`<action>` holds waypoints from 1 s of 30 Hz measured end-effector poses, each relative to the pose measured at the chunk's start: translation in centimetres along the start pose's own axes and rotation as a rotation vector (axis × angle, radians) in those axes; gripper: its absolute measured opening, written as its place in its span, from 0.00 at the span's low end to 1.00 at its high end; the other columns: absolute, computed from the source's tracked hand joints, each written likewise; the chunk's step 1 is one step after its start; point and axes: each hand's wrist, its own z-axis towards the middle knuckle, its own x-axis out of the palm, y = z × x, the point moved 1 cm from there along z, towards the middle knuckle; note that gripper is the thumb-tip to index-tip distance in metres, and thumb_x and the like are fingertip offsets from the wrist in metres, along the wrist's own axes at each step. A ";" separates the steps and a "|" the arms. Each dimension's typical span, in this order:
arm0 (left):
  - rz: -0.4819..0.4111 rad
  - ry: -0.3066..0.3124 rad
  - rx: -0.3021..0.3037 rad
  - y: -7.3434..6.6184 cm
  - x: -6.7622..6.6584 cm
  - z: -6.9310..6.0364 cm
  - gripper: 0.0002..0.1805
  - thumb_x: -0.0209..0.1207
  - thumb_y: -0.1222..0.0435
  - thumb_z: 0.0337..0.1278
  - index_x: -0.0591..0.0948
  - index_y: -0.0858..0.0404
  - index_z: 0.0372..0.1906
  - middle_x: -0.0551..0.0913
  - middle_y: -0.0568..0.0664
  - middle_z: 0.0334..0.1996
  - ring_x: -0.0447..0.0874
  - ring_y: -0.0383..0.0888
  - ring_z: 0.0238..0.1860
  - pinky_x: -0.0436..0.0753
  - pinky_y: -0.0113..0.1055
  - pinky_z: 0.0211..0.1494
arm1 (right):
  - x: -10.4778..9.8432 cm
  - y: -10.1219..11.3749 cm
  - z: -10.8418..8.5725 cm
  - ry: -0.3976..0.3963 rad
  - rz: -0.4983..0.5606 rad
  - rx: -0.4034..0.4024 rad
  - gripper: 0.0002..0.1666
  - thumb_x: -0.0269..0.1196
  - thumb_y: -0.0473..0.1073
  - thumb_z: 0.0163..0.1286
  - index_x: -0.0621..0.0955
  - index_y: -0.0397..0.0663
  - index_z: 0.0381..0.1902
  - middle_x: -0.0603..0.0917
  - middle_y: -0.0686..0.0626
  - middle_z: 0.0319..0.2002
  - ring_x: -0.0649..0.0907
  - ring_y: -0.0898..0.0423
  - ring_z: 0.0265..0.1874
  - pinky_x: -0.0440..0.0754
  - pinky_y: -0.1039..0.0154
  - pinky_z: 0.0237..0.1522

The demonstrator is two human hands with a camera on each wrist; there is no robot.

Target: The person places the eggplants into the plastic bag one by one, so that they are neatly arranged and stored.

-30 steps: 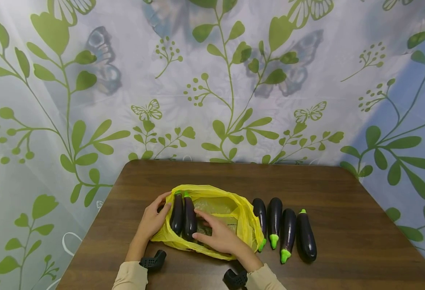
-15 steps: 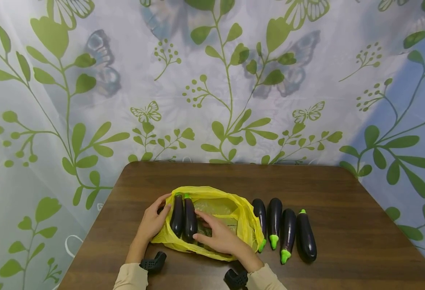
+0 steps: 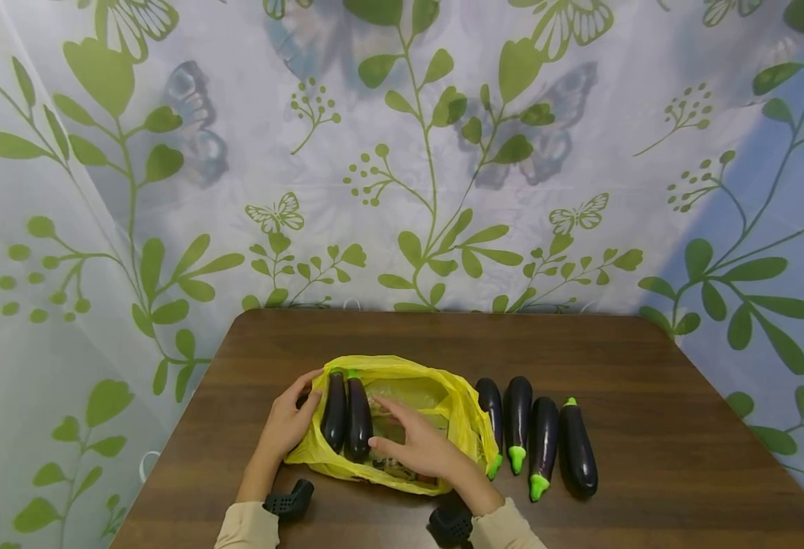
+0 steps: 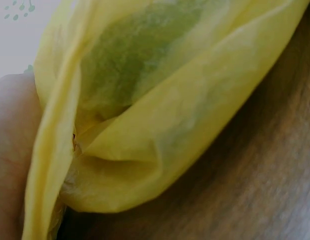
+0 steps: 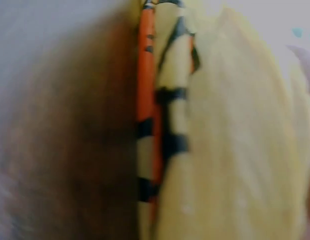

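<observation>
In the head view, two dark purple eggplants, the outer one (image 3: 334, 412) and the inner one (image 3: 358, 419), lie side by side at the left inside a yellow plastic bag (image 3: 473, 415). My left hand (image 3: 286, 418) rests against the bag's left side, thumb and fingers apart. Over the bag's opening is my right hand (image 3: 415, 441), fingers spread, its thumb tip by the inner eggplant's lower end. Nothing is held in it. Close up, the left wrist view shows yellow plastic folds (image 4: 195, 115) and part of the hand; the blurred right wrist view shows the bag's printed side (image 5: 230, 135).
Several more eggplants lie in a row right of the bag, among them the rightmost one (image 3: 578, 450); the leftmost is partly behind the bag. All are on a brown wooden table (image 3: 662, 457). A leaf-patterned curtain (image 3: 347, 168) hangs behind it.
My right hand has drawn slightly right, its fingertips coming away from the inner eggplant. The left hand and the bag stay in place. The head view has shifted slightly.
</observation>
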 end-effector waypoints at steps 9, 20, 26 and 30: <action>0.010 -0.017 0.007 -0.3 0.4 -0.6 0.23 0.57 0.61 0.77 0.75 0.52 0.72 0.80 0.61 0.65 0.79 0.58 0.64 0.76 0.60 0.66 | -1.3 1.2 -0.8 0.000 0.006 -0.065 0.43 0.62 0.56 0.77 0.62 0.51 0.81 0.64 0.47 0.79 0.73 0.46 0.73 0.75 0.50 0.69; 0.014 -0.013 -0.006 -0.1 0.5 -0.8 0.23 0.56 0.61 0.77 0.75 0.51 0.72 0.80 0.59 0.64 0.79 0.57 0.64 0.77 0.58 0.65 | -2.7 2.7 -1.4 -0.006 -0.031 -0.135 0.40 0.61 0.56 0.77 0.64 0.51 0.80 0.68 0.47 0.77 0.73 0.44 0.72 0.74 0.56 0.70; 0.012 -0.018 0.006 0.0 0.3 -0.4 0.23 0.57 0.61 0.77 0.76 0.51 0.72 0.81 0.59 0.63 0.80 0.57 0.63 0.78 0.57 0.63 | -3.5 3.7 -1.5 -0.016 -0.062 -0.148 0.39 0.60 0.59 0.77 0.65 0.52 0.79 0.69 0.47 0.76 0.74 0.44 0.71 0.74 0.56 0.70; 0.004 -0.016 0.021 0.2 0.1 0.1 0.22 0.57 0.62 0.77 0.76 0.51 0.71 0.82 0.58 0.63 0.81 0.57 0.63 0.78 0.57 0.63 | -4.0 4.3 -1.3 -0.035 -0.082 -0.152 0.39 0.60 0.58 0.78 0.66 0.52 0.79 0.70 0.48 0.76 0.75 0.45 0.71 0.75 0.54 0.69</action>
